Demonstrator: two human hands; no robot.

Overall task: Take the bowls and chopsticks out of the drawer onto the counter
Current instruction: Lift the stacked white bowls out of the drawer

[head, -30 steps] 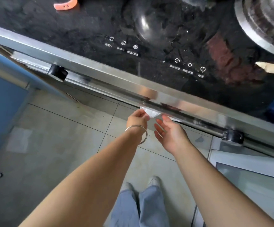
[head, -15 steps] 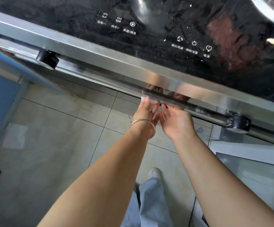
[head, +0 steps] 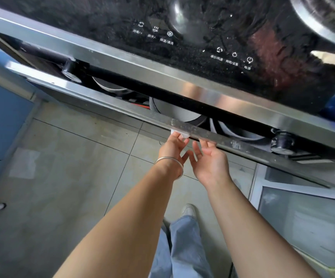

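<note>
The steel drawer front under the black glass stove top stands pulled out a little, leaving a narrow gap. Through the gap I see the rims of white bowls, another at the left and one at the right. No chopsticks are visible. My left hand, with a silver bangle on the wrist, has its fingertips under the drawer's lower edge on a small white tab. My right hand is palm up beside it, fingers hooked under the same edge.
Black round drawer mounts sit at the left and right ends. A blue cabinet stands at the left and a glass-fronted cabinet door at the right. Beige floor tiles, my jeans and a white shoe lie below.
The drawer has come out from shut to slightly open, showing bowls inside. Both hands stayed under its lower edge and drew back toward me with it.
</note>
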